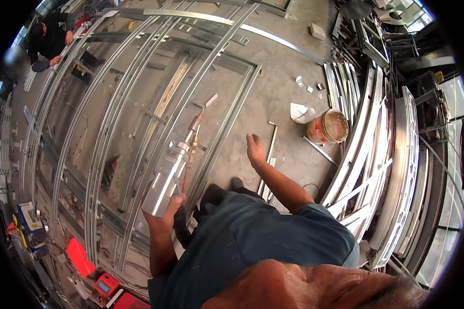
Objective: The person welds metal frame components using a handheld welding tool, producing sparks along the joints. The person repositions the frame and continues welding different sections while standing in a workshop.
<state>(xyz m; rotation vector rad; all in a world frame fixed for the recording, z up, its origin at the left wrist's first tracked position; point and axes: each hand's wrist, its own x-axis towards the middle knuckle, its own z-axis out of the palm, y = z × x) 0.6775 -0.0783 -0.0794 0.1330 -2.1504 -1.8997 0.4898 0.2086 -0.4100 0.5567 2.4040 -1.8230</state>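
Silver tool [165, 183] sits in the person's left hand [162, 219], over one side of the big metal frame [241, 103]. Its body is fat, round and smooth like a can, and it shines. The front gets thinner, with rings and a thin brown nose like a long cone. The nose points away from the person and a bit to the right. A small, flat, pale bit shows by its tip, but I cannot tell if it is part of the tool. I also cannot tell if the tool touches the frame.

The left fingers are wrapped around the back end of the tool, with the thumb along its side. The right hand [255, 149] is up over the floor [286, 67], near a thin metal strip [269, 149] with a bent end. Its fingers look curled in, and I cannot tell if they hold anything.

The frame is made of long, straight, gray bars that shine. The floor is hard, gray and dusty. On it are a round, dirty bucket [320, 127] with red marks and a crumpled white sheet [300, 112]. To the right lies a big pile of long, thin metal bars [363, 144]. Far to the left, another person [51, 44] in dark clothes has both hands at the frame.
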